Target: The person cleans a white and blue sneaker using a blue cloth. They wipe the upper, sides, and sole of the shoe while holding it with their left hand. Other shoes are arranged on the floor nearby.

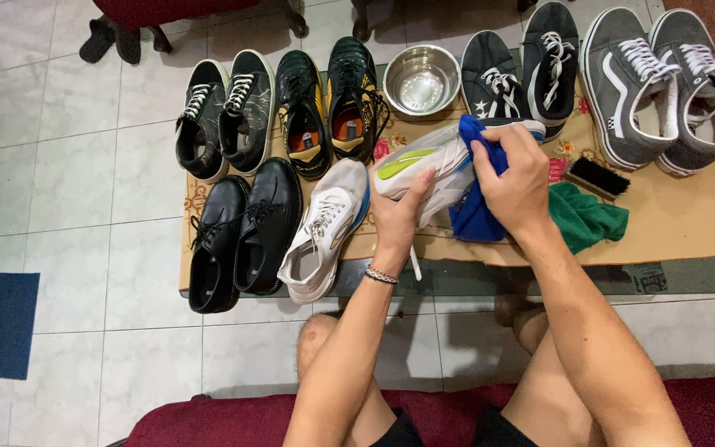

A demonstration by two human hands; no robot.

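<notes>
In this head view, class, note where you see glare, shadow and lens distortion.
Head view: glare on the steel bowl and glossy black shoes; soft shadows on the floor tiles left of the shoes; edges bow slightly from the wide lens; the hands, left and right, are sharp.

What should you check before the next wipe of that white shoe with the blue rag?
1. Left hand grips the white shoe: ok.
2. Right hand presses the blue rag on the shoe: ok.
3. Its partner shoe lies on the table, apart: ok.
4. Brush and green cloth lie beside the right hand: ok.
5. Water in the metal bowl: cannot tell.
</notes>
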